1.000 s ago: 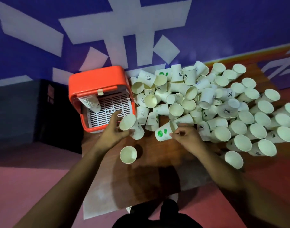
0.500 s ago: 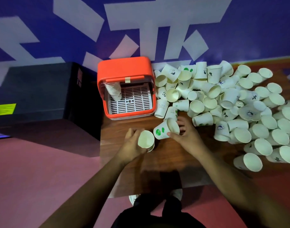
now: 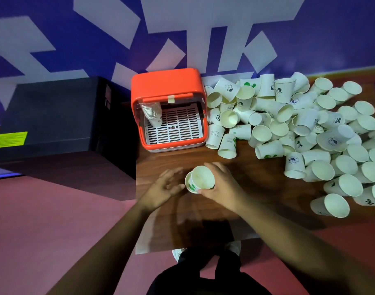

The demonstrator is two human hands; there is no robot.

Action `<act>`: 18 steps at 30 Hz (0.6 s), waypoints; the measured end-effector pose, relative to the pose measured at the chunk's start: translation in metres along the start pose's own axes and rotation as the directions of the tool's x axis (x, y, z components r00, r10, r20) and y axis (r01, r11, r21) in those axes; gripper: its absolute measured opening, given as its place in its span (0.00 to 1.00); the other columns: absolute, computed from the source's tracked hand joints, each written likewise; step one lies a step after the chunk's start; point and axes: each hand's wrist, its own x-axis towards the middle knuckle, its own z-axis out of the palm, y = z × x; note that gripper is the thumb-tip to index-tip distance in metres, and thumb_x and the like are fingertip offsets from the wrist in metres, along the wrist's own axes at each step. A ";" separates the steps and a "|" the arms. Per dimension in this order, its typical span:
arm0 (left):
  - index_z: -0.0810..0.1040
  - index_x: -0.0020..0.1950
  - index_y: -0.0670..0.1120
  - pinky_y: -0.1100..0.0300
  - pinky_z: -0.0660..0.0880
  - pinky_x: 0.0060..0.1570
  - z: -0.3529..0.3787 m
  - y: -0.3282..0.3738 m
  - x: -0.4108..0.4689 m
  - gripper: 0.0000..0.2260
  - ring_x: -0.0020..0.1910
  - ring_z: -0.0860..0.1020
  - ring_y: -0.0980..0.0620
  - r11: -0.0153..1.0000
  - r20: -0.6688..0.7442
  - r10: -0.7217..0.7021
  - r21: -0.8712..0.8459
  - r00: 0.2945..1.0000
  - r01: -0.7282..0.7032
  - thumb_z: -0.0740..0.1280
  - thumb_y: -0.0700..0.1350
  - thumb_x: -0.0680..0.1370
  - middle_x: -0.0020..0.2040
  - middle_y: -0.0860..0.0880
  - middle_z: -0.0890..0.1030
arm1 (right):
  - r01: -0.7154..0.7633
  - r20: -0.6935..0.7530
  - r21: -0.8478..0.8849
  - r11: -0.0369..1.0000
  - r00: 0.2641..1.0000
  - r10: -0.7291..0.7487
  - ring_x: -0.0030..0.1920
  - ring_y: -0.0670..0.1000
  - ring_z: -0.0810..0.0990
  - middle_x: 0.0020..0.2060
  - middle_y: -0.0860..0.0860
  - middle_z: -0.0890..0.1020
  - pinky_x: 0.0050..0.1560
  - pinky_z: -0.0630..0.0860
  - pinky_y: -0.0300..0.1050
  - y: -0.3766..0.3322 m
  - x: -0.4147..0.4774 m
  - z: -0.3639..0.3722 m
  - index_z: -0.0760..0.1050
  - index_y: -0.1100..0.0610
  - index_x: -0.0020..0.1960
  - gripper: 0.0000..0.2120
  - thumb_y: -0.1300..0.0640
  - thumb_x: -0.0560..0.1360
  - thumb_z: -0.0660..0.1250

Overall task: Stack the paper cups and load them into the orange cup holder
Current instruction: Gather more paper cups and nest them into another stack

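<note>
Head view, both hands over the near part of the wooden table (image 3: 257,188), in front of the orange cup holder (image 3: 167,88).

Right hand (image 3: 221,186) was curled around a paper cup (image 3: 202,177), mouth facing up toward the camera. A second cup with green print (image 3: 192,186) sat around its lower part, so the two appeared nested or nearly so. Left hand (image 3: 161,189) was loosely open just beside the green-print cup, fingertips touching or almost touching it; whether it gripped anything could not be told, as that hand was blurred.

Holder: front open, white slotted tray (image 3: 178,126) visible, one stack of cups (image 3: 151,113) hanging at its left side. Loose cup pile (image 3: 299,128) spread over the right of the table, well apart from the hands.

Judged step: seating one cup inside the other to begin a new stack. To do it well: keep both axes in line, press straight along them, hold the outer cup by its wall without squeezing the rim oval. Thin paper likely buckles if pinched. Build several cups before carrying the stack to the holder
</note>
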 end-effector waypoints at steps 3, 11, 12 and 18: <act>0.66 0.75 0.61 0.64 0.64 0.70 0.000 0.003 0.002 0.32 0.69 0.68 0.63 0.997 0.134 0.020 0.066 0.991 -0.029 0.75 0.50 0.74 0.67 0.62 0.72 | 0.030 0.071 -0.086 0.996 0.997 -0.023 0.69 0.50 0.64 0.66 0.49 0.67 0.67 0.65 0.41 0.001 0.005 0.016 0.64 0.54 0.74 0.39 0.48 0.68 0.77; 0.71 0.74 0.49 0.59 0.68 0.68 0.025 0.002 0.013 0.29 0.66 0.72 0.53 0.948 0.076 0.110 0.290 0.991 -0.127 0.75 0.44 0.74 0.67 0.51 0.75 | 0.007 0.127 -0.209 0.978 0.992 0.020 0.68 0.51 0.64 0.66 0.48 0.68 0.67 0.67 0.46 0.019 0.010 0.034 0.63 0.50 0.74 0.40 0.44 0.68 0.76; 0.70 0.74 0.50 0.58 0.68 0.68 0.027 0.001 0.013 0.30 0.67 0.72 0.51 0.943 0.063 0.106 0.311 0.992 -0.121 0.75 0.44 0.74 0.68 0.50 0.75 | -0.009 0.119 -0.197 0.980 0.992 0.033 0.69 0.51 0.64 0.67 0.48 0.68 0.67 0.67 0.46 0.020 0.008 0.034 0.62 0.50 0.75 0.40 0.45 0.68 0.76; 0.72 0.73 0.49 0.58 0.67 0.70 0.026 -0.001 0.018 0.26 0.67 0.72 0.50 0.935 0.127 0.072 0.337 0.989 -0.111 0.73 0.45 0.76 0.68 0.48 0.74 | -0.144 0.200 -0.062 0.988 0.968 0.154 0.71 0.51 0.64 0.72 0.48 0.63 0.68 0.69 0.51 0.028 0.002 0.024 0.58 0.47 0.76 0.42 0.39 0.68 0.73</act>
